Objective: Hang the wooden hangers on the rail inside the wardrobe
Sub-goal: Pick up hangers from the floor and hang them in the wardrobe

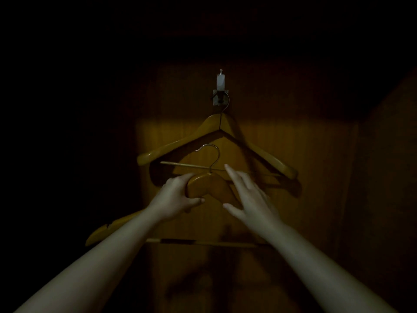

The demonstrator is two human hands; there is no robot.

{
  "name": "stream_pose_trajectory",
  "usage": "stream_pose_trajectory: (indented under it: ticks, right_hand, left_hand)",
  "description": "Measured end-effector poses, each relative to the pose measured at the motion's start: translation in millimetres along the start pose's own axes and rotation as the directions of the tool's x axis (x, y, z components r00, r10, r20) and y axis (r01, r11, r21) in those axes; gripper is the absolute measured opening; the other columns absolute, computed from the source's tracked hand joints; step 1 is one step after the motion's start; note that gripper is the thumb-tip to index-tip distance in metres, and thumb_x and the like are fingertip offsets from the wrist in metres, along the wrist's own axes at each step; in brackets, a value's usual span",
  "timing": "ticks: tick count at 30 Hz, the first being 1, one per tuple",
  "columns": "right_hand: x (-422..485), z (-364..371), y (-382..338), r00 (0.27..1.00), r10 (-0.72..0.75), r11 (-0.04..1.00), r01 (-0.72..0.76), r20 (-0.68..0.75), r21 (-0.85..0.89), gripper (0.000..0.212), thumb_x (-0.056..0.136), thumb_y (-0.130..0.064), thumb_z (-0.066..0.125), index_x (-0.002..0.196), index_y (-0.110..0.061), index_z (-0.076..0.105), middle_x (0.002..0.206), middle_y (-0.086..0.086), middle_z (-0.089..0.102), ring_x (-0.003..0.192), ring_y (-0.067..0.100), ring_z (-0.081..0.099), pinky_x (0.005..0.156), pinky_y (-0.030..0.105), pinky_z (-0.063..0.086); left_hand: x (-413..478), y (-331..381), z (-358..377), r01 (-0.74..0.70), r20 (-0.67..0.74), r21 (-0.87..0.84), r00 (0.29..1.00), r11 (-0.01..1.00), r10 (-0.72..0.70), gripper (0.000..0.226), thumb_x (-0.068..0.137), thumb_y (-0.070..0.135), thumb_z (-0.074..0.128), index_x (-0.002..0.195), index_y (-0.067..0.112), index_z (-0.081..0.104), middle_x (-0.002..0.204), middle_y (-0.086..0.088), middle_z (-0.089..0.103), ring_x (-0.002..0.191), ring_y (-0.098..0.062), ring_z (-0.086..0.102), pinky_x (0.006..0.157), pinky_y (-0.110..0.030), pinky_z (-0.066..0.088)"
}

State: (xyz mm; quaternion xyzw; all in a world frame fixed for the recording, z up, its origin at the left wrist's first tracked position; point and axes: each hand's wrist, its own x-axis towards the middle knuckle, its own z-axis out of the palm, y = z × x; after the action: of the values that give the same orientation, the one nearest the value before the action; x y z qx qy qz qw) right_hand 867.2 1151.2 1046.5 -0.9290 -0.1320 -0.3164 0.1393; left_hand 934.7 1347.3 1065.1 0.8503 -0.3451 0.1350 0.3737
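One wooden hanger hangs at twelve o'clock from the rail; a second hanger, tilted, is held below it.

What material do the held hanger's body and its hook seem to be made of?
Held hanger: its body looks like wood with a smooth honey-coloured varnish; the rounded top shows a soft sheen. Its hook looks like thin bright metal wire, since it glints. The dim light leaves the grain unclear.

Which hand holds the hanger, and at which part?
The left hand grips a wooden hanger at its top, beneath the hook; the right hand is open beside it.
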Motion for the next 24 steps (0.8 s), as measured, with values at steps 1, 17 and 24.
stream_pose_trajectory:
  ticks: [1,17,24]
  right_hand:
    - [-4,2,-3,0.999,-0.028,0.999,0.027,-0.026,-0.029,0.092,0.087,-0.035,0.060,0.142,-0.045,-0.012,0.147,-0.008,0.024,0.125,0.017,0.045,0.094,0.035,0.047]
    - [35,-29,37,0.943,-0.026,0.999,0.011,-0.333,-0.049,0.070,0.094,-0.021,0.049,0.147,-0.030,0.003,0.154,-0.001,0.025,0.134,0.023,0.040,0.104,0.040,0.037]
    - [107,-57,52,0.948,-0.005,0.995,-0.027,-0.319,-0.096,0.067,0.096,-0.019,0.044,0.150,-0.023,0.004,0.156,0.002,0.020,0.132,0.029,0.039,0.102,0.038,0.038]
  left_hand:
    - [-2,3,-1,-0.014,0.009,-0.012,1.000,1.000,0.014,0.054,0.076,0.014,0.073,0.125,0.018,0.050,0.095,0.011,0.058,0.070,-0.018,0.067,0.057,-0.027,0.058]
    - [26,29,18,-0.173,-0.108,0.647,0.943,0.743,0.313,0.084,0.093,0.041,0.045,0.137,0.032,-0.025,0.151,0.011,-0.021,0.138,-0.004,-0.014,0.116,-0.035,-0.006]
    - [103,40,5,-0.067,-0.212,0.630,0.943,0.774,0.255,0.083,0.092,0.043,0.045,0.145,0.031,-0.018,0.159,0.004,-0.010,0.146,-0.014,0.000,0.118,-0.039,0.002]
